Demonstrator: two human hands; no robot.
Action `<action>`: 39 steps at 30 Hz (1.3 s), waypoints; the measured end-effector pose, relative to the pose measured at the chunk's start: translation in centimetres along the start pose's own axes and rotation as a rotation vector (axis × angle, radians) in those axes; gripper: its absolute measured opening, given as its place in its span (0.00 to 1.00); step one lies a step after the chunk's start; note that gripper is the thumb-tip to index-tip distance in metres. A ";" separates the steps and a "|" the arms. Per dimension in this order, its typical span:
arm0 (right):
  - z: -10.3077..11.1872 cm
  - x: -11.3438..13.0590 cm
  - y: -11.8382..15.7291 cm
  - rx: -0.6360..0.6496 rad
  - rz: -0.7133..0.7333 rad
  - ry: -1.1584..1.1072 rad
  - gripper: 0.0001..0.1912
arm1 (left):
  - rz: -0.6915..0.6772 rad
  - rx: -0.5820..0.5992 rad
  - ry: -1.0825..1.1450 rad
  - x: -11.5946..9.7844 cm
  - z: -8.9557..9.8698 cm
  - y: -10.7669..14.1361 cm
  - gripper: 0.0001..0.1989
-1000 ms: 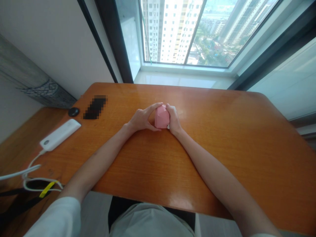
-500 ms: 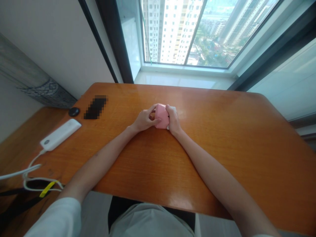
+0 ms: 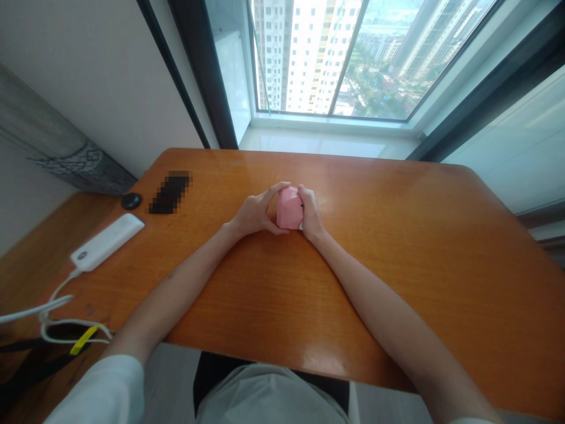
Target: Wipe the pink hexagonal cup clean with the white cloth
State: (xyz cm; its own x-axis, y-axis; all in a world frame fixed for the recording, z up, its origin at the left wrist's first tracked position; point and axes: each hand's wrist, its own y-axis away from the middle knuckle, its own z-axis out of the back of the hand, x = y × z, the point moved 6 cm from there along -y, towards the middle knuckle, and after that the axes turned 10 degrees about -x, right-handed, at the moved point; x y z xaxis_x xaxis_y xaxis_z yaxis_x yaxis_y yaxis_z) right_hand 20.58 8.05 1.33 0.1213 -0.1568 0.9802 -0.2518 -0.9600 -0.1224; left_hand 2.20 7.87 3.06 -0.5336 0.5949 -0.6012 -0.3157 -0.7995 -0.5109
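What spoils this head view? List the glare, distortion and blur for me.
In the head view, daylight blows out the tower block beyond the window; glare streaks the orange wooden desk; wide-angle distortion leans the dark window frame; a pixelated patch hides whatever lies there.

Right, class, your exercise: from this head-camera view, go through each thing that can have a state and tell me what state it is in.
Left hand: fingers curved, on the object's left side.
Right hand: cupped against the object's right side.
Pink faceted object: held between both hands.
White power bank: lying flat on the orange wooden desk, white cable attached.
Round black disc: lying on the desk.
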 end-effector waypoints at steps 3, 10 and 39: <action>0.1 -0.1 0.1 0.000 0.026 0.001 0.36 | 0.069 0.012 0.114 -0.2 -0.5 -0.3 0.64; -0.4 0.8 1.0 0.034 0.013 0.009 0.33 | 0.248 -0.007 0.288 1.1 -1.6 -0.2 0.53; 0.2 -0.9 -0.2 -0.025 -0.018 0.003 0.31 | -0.060 0.029 -0.119 0.1 -0.3 0.0 0.69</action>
State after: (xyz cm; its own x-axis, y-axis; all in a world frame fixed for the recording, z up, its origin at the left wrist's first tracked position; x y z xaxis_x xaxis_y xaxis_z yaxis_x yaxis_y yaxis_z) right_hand 20.66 8.32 0.42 0.1228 -0.1382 0.9828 -0.2731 -0.9567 -0.1005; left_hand 2.35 7.96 2.80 -0.6021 0.6287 -0.4921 -0.3711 -0.7661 -0.5247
